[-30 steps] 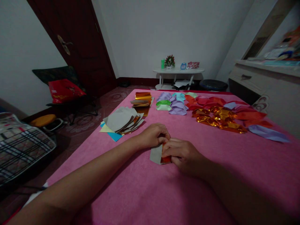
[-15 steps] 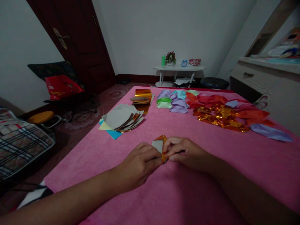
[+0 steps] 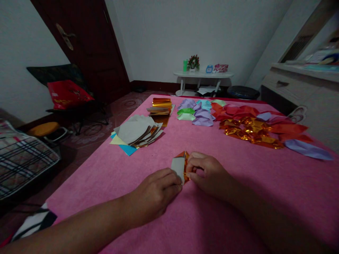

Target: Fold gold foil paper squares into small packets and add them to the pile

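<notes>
A small folded paper piece (image 3: 179, 165), grey-white on one face and shiny orange foil on the other, stands on the pink tablecloth (image 3: 201, 218) between my hands. My left hand (image 3: 156, 192) pinches its lower left edge with curled fingers. My right hand (image 3: 209, 173) pinches its right, orange side. Both hands rest on the cloth near the front middle of the table.
A fanned stack of square sheets (image 3: 136, 134) lies at left, gold foil sheets (image 3: 160, 107) behind it. Folded purple, green and blue pieces (image 3: 197, 113) and red and gold foil pieces (image 3: 251, 128) fill the far right. A chair with a red cushion (image 3: 66, 93) stands by the door.
The paper piece was turned from lying flat under my fingers to standing upright. My left hand drew back toward me and now grips the lower left edge; the view shifted slightly.
</notes>
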Tool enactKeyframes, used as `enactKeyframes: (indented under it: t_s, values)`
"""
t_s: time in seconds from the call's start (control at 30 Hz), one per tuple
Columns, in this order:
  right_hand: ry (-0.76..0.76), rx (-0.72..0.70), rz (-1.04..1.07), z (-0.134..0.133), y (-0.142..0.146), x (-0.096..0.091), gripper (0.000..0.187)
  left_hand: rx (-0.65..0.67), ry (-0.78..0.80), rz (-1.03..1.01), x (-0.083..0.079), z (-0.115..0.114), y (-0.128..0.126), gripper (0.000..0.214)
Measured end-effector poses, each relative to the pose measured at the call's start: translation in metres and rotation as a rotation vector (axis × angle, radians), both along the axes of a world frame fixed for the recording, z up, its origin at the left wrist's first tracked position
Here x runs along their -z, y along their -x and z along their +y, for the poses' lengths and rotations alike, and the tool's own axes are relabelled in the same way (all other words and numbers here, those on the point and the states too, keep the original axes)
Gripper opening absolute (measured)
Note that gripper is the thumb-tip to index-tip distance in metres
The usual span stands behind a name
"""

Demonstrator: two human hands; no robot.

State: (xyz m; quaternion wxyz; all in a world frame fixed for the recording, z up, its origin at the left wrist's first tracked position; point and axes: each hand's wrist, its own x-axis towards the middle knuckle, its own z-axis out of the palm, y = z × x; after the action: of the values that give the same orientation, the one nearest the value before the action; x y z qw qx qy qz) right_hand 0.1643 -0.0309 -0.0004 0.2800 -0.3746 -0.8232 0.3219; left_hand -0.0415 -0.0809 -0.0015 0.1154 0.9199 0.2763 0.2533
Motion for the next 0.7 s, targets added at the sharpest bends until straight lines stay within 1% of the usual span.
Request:
enactKeyframes:
  t_s: [0.13,0.3,0.4,0.5,0.6,0.7]
  values:
    - [-0.092,0.025,-0.039,-0.0018,0.0009,0.0036,0.02,-0.006,0.009,-0.013,0.0013,0.0005,-0.0007,0.022]
    - [-0.106,0.037,-0.085,-0.0015,0.0016,0.005,0.02,0.022,0.033,-0.085,0.004,0.0013,0.0015,0.018]
    - [-0.123,0.04,-0.097,-0.0013,0.0027,0.0048,0.02,0.008,0.095,-0.107,0.0025,0.0018,0.0028,0.026]
    - [-0.11,0.043,-0.096,-0.0014,0.0033,0.0039,0.019,-0.012,0.096,-0.093,0.001,0.0024,0.0017,0.036]
    - [-0.093,0.043,-0.091,-0.0013,0.0031,0.0028,0.02,-0.02,0.072,-0.072,0.002,0.0031,-0.001,0.031]
    - [-0.061,0.046,-0.084,-0.001,0.0035,0.0025,0.021,-0.044,0.081,-0.06,0.0039,0.0035,-0.0028,0.025]
